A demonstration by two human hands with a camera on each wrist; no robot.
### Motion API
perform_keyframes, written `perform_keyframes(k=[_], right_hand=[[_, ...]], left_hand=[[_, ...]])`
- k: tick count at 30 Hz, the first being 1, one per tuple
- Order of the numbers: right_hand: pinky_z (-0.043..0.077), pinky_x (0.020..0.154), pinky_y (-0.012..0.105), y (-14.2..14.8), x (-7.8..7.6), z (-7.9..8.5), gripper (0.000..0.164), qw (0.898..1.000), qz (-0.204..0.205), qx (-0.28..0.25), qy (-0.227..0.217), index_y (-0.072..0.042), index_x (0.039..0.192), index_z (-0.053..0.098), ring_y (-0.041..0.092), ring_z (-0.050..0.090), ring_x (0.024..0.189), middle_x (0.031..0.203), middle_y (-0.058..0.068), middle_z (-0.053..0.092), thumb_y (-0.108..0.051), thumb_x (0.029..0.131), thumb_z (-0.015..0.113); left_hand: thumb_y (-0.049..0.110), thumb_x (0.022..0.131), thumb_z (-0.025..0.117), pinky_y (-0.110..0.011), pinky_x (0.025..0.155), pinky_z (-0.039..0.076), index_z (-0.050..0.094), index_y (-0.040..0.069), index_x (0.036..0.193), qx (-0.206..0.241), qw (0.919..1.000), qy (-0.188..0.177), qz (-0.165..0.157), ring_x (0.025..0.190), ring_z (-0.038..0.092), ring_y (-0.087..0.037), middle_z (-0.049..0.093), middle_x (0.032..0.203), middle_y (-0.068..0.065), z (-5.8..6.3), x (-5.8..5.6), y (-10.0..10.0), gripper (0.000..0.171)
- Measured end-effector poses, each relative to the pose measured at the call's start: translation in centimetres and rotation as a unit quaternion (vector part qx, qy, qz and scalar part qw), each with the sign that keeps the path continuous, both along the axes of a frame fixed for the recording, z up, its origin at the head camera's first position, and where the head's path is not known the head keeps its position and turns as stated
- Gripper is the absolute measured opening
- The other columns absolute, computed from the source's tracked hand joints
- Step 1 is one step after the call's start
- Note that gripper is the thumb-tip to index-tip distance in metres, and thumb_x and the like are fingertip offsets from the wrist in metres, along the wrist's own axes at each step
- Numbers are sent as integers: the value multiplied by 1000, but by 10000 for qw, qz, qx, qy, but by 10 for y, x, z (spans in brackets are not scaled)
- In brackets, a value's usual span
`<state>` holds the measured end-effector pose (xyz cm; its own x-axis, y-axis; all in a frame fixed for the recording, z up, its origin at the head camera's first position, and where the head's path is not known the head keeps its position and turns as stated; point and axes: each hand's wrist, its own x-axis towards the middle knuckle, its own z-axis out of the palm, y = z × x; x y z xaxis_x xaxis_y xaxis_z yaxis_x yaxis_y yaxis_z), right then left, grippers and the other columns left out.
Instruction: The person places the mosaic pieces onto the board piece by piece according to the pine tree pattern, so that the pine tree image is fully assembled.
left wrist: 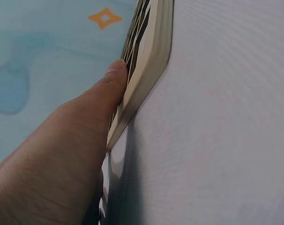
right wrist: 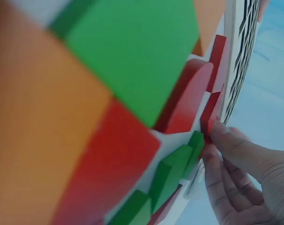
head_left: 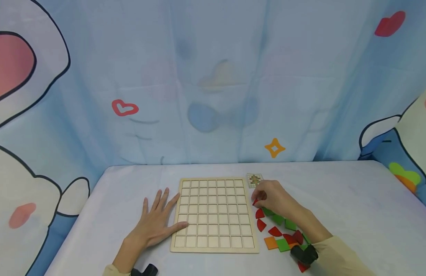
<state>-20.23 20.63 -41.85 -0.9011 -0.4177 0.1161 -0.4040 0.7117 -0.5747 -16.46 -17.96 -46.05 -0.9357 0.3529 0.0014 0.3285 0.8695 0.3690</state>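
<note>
A light wooden grid board (head_left: 214,253) lies on the table with bare square cells. My left hand (head_left: 157,220) is spread flat at its left side, thumb (left wrist: 115,77) resting on the board's edge and the other fingers straight. Just past the board's right edge, my right hand (head_left: 273,197) pinches a red quarter-circle piece (head_left: 255,201) between thumb and fingertips. Below that hand lie more red pieces (head_left: 275,231), green squares (head_left: 283,245) and orange squares (head_left: 271,242). In the right wrist view, a green piece (right wrist: 132,56) looms close to the camera.
A small pattern card (head_left: 254,179) lies by the board's top right corner. White cloth covers the table (head_left: 354,199). Behind it hangs a blue printed curtain (head_left: 213,84). My right wrist's black camera (head_left: 304,253) overlaps some of the pieces.
</note>
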Motion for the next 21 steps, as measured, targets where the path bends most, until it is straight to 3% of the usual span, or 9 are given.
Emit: perform_keyframes(k=[6,15,21], right_hand=[[55,66,24,4,1,-3,14,9996,118,-239,-41,-8,87,78,7,59,71,81,-5,70,0,81,88],[58,69,23,4,2,3,8,9983,-87,-495,-278,-8,91,82,10,66,75,86,-3,76,-4,85,86],[59,71,24,-10,-8,10,8,9957,318,-854,-184,-3,97,82,13,71,79,92,3,78,-2,88,82]], left_hand=[[70,96,58,-74,119,-5,29,18,167,-71,9999,-68,21,160,2,-41,10,174,-19,0,0,1,93],[69,95,59,-75,119,-3,32,17,166,7,10000,52,29,160,5,-43,14,173,-20,1,0,2,92],[69,95,59,-75,119,-3,32,17,166,28,10000,-14,39,160,5,-43,13,173,-20,1,0,2,92]])
